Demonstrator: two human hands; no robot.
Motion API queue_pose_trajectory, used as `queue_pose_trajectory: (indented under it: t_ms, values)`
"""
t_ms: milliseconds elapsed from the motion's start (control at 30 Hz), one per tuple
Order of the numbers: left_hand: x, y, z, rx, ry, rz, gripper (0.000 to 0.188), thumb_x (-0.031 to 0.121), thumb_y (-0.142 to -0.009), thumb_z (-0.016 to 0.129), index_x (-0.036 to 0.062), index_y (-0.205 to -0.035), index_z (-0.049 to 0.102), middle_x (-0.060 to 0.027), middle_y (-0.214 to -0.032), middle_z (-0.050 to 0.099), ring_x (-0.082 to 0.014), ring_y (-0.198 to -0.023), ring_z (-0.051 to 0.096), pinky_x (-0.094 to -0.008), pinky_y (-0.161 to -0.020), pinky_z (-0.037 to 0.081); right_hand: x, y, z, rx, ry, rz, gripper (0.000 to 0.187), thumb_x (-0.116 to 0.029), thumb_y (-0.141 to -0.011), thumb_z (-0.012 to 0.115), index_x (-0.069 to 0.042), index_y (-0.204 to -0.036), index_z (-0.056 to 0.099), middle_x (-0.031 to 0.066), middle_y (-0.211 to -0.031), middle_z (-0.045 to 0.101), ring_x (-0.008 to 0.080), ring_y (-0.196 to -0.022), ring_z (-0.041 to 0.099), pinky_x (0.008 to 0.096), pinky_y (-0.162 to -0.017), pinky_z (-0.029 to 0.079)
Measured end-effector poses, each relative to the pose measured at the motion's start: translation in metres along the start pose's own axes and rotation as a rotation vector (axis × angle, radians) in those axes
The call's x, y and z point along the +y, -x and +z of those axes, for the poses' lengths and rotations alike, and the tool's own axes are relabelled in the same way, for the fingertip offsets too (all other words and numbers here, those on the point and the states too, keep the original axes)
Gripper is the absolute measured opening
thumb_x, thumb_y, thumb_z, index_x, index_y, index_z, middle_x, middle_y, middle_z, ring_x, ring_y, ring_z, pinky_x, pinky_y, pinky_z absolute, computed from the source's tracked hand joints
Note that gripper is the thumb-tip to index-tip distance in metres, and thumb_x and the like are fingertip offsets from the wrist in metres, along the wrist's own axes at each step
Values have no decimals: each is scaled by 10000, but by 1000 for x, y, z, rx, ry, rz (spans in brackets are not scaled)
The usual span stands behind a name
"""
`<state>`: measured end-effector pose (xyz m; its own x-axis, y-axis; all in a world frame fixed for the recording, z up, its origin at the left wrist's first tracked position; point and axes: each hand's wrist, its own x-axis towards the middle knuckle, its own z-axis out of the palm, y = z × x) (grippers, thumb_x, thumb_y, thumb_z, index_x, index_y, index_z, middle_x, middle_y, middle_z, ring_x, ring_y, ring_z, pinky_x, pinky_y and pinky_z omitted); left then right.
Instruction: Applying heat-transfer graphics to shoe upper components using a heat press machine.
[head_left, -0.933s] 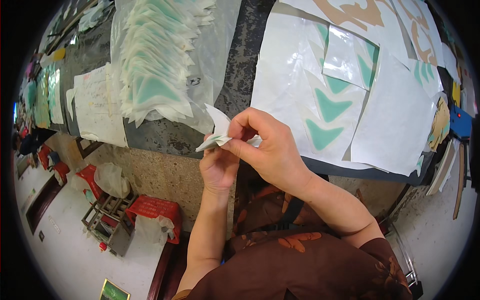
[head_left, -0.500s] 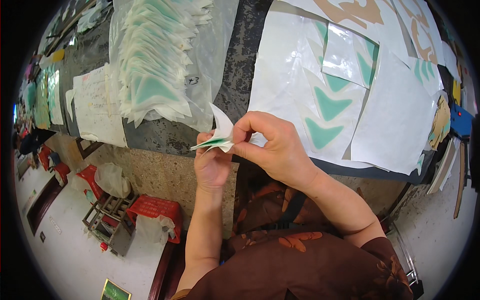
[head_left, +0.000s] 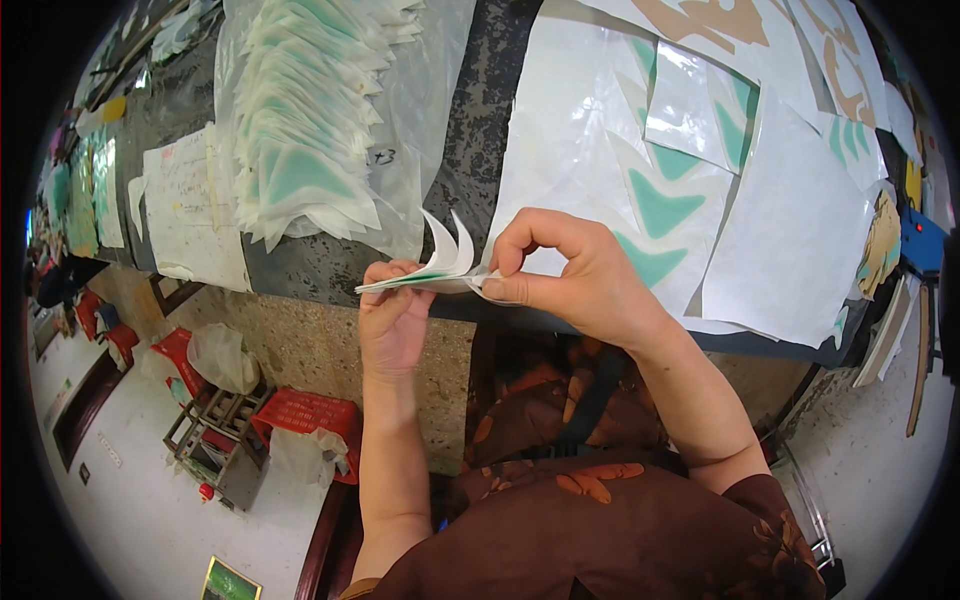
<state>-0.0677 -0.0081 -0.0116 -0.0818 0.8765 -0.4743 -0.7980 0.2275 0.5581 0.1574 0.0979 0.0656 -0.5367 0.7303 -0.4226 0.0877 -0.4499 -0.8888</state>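
Over the near edge of the counter point(head_left: 470, 140), a small bundle of thin sheets point(head_left: 440, 264), white with a trace of green, is being held between both hands, two white flaps curling upward from it. Its left end is being clasped by the left hand point(head_left: 393, 320), with fingertips over the far side and the thumb below; its right end is being pinched between thumb and forefinger of the right hand point(head_left: 570, 270). Judging by the flaps, layers are being parted; this seems to be calling for a firm left hold and a single edge being caught on the right.

Farther left, an overlapping stack of green-centred pieces point(head_left: 300, 180) is being carried by a clear plastic bag point(head_left: 405, 195). On the right, green curved shapes point(head_left: 665, 205) are being displayed on white sheeting point(head_left: 570, 110). As for writing, a paper point(head_left: 190, 215) at far left is bearing handwritten lines too small to be read, and a short dark mark is showing beside the stack.
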Motion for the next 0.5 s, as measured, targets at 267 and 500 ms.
queue_pose_trajectory:
  t_ms: [267, 500]
  values:
    - [10, 5, -9, 128, -97, -45, 284, 4, -827, 709, 68, -1095, 643, -72, -1106, 683, -204, -1069, 626, -369, -1006, 446, 13, -3, -6, 81, -196, -15, 161, -31, -832, 715, -59, -871, 561, 11, -859, 619, 90, -810, 558, 247, -761, 457]
    - [31, 4, -1, 156, -247, -101, 319, -8, -824, 697, 13, -1138, 644, -97, -1127, 691, -199, -1069, 641, -358, -1007, 460, 22, -13, -2, 122, -123, 80, 83, -61, -859, 645, -49, -927, 599, -34, -843, 575, 51, -762, 499, 215, -717, 431]
